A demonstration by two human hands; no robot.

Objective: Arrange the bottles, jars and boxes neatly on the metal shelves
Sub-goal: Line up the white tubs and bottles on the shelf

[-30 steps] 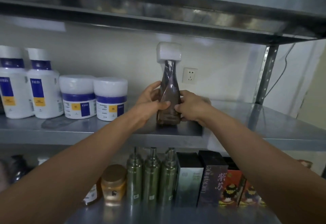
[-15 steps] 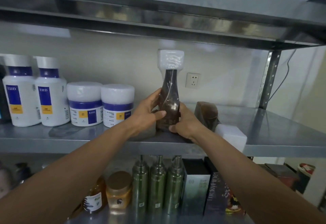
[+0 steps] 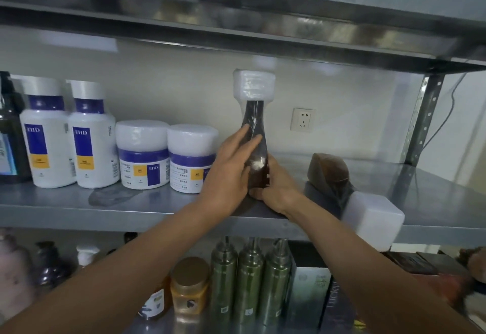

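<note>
Brown bottle (image 3: 256, 123) upright on metal shelf (image 3: 79, 210): left hand (image 3: 228, 168) flat against its side, fingers straight; right hand (image 3: 278, 189) curled round its base. Second bottle (image 3: 331, 175) lies sideways right of that hand.

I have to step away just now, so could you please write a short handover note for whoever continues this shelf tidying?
Left hand: open, fingers straight against the upright brown bottle.
Right hand: grips that bottle low down; its base is hidden.
Done: two white bottles and two white jars stand in a row on the middle shelf, left of the hands.
Left to do: set this bottle beside the jars, then stand up the second brown bottle, which lies on its side to the right, its white cap at the shelf's front edge.
</note>
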